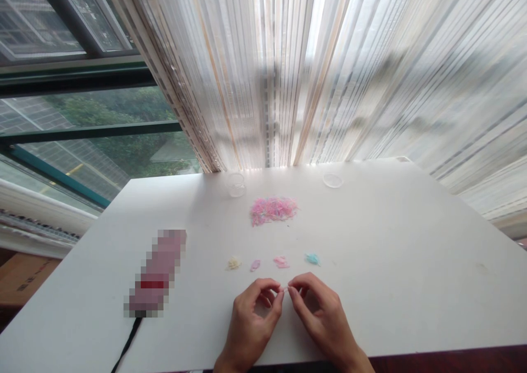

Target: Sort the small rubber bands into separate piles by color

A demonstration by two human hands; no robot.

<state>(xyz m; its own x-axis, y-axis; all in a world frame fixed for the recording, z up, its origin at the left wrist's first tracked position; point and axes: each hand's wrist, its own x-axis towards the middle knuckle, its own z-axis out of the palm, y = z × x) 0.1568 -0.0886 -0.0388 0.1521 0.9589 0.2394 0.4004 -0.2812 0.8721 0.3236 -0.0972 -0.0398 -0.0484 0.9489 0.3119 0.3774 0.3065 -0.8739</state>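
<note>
Just above the table's near edge, my left hand and my right hand meet fingertip to fingertip. Both pinch a tiny pale pink strand, stretched across the narrow gap between them; whether it is a loop or a single piece is too small to tell. Beyond my fingers lie small sorted heaps of similar bits in a row: cream, lilac, pink and light blue. Farther back spreads a larger mixed pile, mostly pink thin strands.
A clear round container and a clear round lid sit near the far edge of the white table. To the left lies a pixelated pinkish object with a black strap. Striped curtains hang behind, beside a window.
</note>
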